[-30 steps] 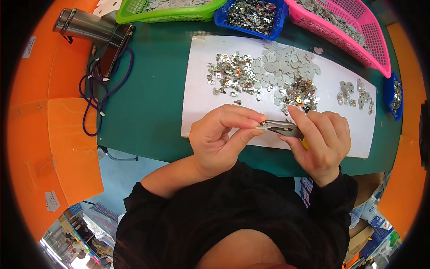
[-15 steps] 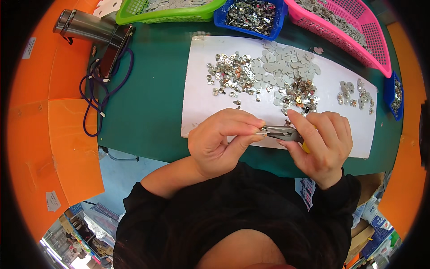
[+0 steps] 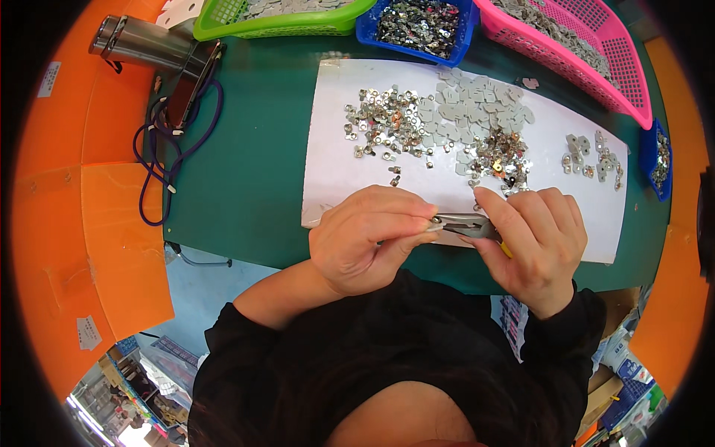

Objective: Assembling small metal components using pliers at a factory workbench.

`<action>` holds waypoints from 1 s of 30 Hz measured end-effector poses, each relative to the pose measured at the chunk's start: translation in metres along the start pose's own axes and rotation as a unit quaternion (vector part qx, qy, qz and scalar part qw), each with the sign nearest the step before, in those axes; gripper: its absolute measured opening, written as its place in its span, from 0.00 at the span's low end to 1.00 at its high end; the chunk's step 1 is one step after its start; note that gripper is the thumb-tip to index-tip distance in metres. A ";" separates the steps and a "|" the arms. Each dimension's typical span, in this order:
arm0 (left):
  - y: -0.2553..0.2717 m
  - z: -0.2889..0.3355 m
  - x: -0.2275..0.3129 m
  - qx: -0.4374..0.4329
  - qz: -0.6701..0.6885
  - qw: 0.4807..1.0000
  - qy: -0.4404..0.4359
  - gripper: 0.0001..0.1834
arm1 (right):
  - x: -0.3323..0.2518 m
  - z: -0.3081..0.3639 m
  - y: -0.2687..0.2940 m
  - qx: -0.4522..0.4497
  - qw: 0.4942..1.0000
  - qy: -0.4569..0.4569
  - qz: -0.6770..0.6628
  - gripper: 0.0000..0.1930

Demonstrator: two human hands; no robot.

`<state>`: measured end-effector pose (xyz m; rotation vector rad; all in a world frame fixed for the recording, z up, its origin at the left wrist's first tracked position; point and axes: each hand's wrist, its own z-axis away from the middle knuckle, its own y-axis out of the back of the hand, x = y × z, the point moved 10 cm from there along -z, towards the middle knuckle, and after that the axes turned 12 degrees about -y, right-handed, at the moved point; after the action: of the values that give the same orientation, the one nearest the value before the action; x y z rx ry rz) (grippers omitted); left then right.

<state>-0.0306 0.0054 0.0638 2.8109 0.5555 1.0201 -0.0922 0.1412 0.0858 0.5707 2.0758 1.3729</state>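
Note:
My left hand (image 3: 365, 242) is closed in a pinch on a small metal piece (image 3: 436, 220), mostly hidden between thumb and forefinger. Wrapped round a pair of pliers (image 3: 477, 226) is my right hand (image 3: 540, 246); a bit of yellow handle shows beneath its fingers. The pliers point left, their jaw tips at the pinched piece; whether they grip it I cannot tell. Both hands are above the near edge of a white sheet (image 3: 328, 164). Beyond them lie a pile of shiny small metal clips (image 3: 391, 119), flat grey plates (image 3: 480, 104) and a mixed heap of small metal parts (image 3: 500, 158).
At the back stand a green basket (image 3: 275, 28), a blue tray (image 3: 417, 54) and a pink basket (image 3: 573, 71), all with metal parts. A smaller blue tray (image 3: 655, 160) is at right. A steel flask (image 3: 149, 41) and purple cord (image 3: 212, 119) lie left on the green tabletop (image 3: 246, 156).
Both hands have shifted slightly, the left one a little toward me and left. The pliers sit slightly lower, and more of a small part on the sheet shows beyond my left hand.

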 end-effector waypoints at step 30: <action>-0.008 0.008 -0.033 -0.046 0.101 0.977 0.184 0.09 | 0.015 0.029 -0.084 -0.456 0.643 -0.272 -0.552 0.21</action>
<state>-0.0516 0.0009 0.0359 2.6492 0.2431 1.5806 -0.0860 0.1386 -0.0037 -0.6148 0.6583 1.0104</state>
